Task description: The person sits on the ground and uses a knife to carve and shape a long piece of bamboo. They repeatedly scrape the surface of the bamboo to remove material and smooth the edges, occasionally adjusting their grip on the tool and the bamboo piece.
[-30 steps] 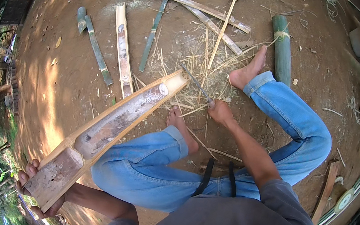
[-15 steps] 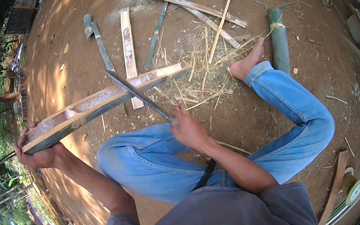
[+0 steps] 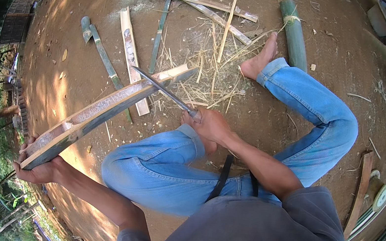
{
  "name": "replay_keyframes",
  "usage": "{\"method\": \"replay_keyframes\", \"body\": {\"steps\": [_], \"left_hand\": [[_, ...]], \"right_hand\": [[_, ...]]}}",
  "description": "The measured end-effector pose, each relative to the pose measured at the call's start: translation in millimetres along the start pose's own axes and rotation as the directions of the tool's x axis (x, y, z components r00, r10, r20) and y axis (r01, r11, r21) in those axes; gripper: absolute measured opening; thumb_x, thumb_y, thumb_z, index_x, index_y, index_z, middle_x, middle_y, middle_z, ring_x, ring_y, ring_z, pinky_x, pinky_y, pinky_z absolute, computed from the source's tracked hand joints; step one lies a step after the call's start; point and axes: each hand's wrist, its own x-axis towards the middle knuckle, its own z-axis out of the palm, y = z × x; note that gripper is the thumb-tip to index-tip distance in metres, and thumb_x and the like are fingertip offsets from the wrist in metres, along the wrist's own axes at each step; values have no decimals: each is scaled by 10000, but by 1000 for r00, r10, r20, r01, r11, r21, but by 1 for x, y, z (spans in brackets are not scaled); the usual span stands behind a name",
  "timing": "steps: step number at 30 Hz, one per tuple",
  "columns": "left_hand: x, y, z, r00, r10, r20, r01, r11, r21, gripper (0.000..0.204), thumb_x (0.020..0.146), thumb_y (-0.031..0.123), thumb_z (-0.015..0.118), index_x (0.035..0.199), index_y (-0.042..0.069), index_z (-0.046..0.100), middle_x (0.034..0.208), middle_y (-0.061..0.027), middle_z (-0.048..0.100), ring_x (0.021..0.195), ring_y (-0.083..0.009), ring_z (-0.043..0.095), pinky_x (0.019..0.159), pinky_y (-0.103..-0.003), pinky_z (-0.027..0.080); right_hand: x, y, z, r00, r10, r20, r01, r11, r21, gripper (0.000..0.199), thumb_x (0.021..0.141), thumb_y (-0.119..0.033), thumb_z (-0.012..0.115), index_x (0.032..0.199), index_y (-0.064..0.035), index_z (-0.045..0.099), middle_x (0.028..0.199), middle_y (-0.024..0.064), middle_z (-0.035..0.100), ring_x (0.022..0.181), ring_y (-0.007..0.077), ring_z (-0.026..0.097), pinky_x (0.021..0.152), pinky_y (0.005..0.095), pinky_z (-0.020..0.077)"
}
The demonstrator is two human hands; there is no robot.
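Note:
My left hand (image 3: 44, 170) is closed round the near-left end of a long split bamboo half (image 3: 99, 117). Its hollow, whitish inner side faces up, a node crosses it near my hand, and it slants away to the right. In my right hand (image 3: 212, 125), closed round the handle, is a long dark-bladed knife (image 3: 163, 89). The blade lies across the bamboo's far part, pointing up and left; whether it cuts into the edge I cannot tell. Most of the handle is hidden by my fingers.
Several split bamboo strips (image 3: 200, 2) lie on the dirt ahead, with thin shavings (image 3: 213, 83) near my bare foot. A green bamboo tube (image 3: 293, 34) stands out at upper right. A bamboo mallet-like piece (image 3: 99, 46) lies left. A wooden board (image 3: 360, 193) is at right.
The knife and my right hand have moved slightly right and up, nearer the bamboo's far end. The view has shifted a little; my left hand keeps its hold.

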Motion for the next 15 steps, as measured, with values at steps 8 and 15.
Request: {"method": "replay_keyframes", "body": {"steps": [8, 15], "left_hand": [[10, -6, -7, 998, -15, -66, 18, 999, 35, 406, 880, 408, 502, 715, 57, 623, 814, -133, 625, 724, -359, 646, 714, -521, 541], [11, -8, 15, 992, -53, -116, 59, 997, 48, 395, 863, 384, 520, 686, 46, 623, 773, -119, 625, 713, -360, 640, 707, -487, 528]], "right_hand": [[27, 48, 9, 996, 55, -64, -54, 998, 10, 259, 817, -228, 629, 849, 27, 599, 775, 271, 637, 741, 423, 639, 678, 498, 482], [63, 101, 5, 966, 256, -35, -256, 967, 0, 301, 890, -247, 555, 981, 32, 625, 925, 305, 644, 904, 451, 633, 784, 508, 493]]}}
